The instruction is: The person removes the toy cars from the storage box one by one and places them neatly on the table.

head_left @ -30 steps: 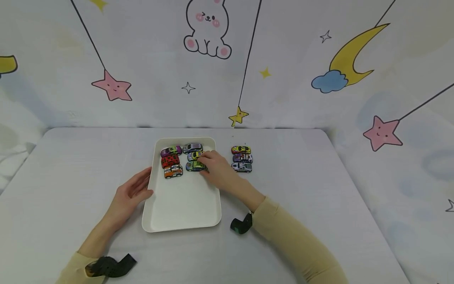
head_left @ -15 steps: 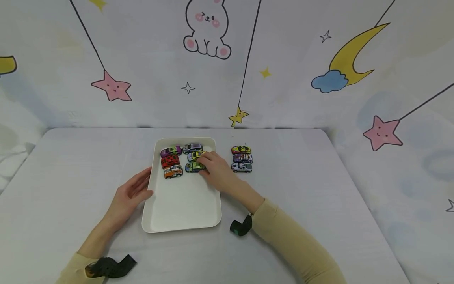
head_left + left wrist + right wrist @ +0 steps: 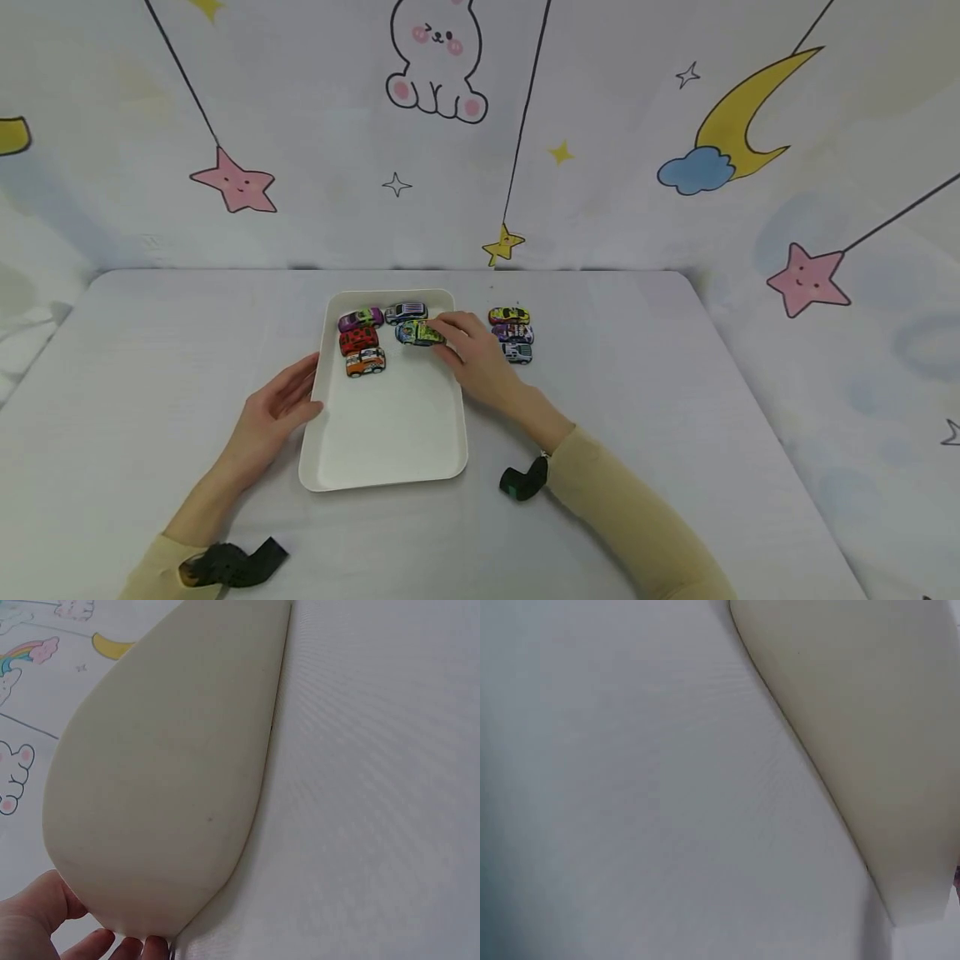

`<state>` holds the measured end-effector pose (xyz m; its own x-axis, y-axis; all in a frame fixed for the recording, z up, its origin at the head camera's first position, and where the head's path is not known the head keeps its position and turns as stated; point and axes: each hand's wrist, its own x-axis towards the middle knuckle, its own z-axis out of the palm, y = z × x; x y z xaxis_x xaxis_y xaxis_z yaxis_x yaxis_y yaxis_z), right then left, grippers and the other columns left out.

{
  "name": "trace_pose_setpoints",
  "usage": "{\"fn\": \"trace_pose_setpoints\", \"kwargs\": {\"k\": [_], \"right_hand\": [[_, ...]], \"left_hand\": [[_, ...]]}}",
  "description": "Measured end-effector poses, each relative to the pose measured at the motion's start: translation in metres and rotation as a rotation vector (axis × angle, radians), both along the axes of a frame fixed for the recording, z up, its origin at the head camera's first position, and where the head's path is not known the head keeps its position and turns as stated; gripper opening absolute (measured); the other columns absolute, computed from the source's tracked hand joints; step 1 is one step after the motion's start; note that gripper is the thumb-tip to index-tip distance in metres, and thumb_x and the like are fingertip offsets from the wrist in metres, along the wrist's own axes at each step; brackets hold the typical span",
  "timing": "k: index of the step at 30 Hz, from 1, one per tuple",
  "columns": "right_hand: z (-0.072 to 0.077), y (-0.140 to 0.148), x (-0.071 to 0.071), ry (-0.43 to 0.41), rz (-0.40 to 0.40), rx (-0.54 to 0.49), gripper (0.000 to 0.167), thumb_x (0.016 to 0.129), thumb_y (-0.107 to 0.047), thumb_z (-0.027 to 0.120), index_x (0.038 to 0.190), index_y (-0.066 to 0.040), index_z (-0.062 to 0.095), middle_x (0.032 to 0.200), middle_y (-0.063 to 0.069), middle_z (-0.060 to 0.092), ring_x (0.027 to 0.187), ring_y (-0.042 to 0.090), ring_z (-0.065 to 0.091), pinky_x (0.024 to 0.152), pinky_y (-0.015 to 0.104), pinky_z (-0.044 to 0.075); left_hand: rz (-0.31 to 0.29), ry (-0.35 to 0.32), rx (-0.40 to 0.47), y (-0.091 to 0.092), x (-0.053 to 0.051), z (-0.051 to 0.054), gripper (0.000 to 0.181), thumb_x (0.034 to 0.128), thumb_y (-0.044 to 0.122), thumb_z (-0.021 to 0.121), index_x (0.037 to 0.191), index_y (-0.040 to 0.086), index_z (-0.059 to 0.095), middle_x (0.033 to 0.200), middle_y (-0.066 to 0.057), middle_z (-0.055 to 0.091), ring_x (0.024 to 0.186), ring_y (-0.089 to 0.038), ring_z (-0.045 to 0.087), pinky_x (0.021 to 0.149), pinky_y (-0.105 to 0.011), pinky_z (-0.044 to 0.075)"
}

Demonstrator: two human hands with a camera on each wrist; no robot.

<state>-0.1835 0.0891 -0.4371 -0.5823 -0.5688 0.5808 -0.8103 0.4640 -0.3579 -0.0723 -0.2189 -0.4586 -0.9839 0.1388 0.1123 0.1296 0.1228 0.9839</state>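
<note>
My right hand pinches a green toy car over the far right part of a white tray. It covers the spot where a yellow toy car stood. A silver car stands just beyond. To the left, a purple car, a red car and an orange car form a column. My left hand holds the tray's left side, thumb at the rim; in the left wrist view its fingertips touch the outer wall. The right wrist view shows mostly tray wall and tabletop.
Right of the tray, on the white-covered table, a yellow car, a purple-and-white car and a partly hidden silver car stand in a column. A patterned backdrop rises behind the table.
My right hand has taken the green car from the near end of its column and moved it away from me, over the yellow car's place. My left hand stays put.
</note>
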Motion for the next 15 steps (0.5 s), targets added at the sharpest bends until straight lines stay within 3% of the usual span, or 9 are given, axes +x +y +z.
{"fn": "trace_pose_setpoints", "kwargs": {"k": [8,15], "right_hand": [[-0.002,0.030,-0.002,0.067,-0.062,-0.072,0.032,0.091,-0.004,0.072,0.122,0.000,0.067,0.121,0.013,0.064,0.111,0.026,0.060,0.094,0.037,0.055],[-0.005,0.063,-0.007,0.026,-0.115,-0.092,0.033,0.090,0.001,0.071,0.122,0.004,0.066,0.120,0.016,0.064,0.112,0.028,0.060,0.095,0.039,0.055]], "left_hand": [[0.004,0.003,-0.007,0.000,0.000,0.001,0.062,0.0974,0.000,0.061,0.153,-0.005,0.032,0.157,-0.031,0.029,0.133,0.006,0.045,0.103,-0.009,0.043],[-0.003,0.012,0.013,-0.001,-0.001,-0.002,0.062,0.0970,-0.001,0.060,0.152,-0.005,0.033,0.157,-0.029,0.030,0.132,0.006,0.045,0.103,-0.010,0.043]]}}
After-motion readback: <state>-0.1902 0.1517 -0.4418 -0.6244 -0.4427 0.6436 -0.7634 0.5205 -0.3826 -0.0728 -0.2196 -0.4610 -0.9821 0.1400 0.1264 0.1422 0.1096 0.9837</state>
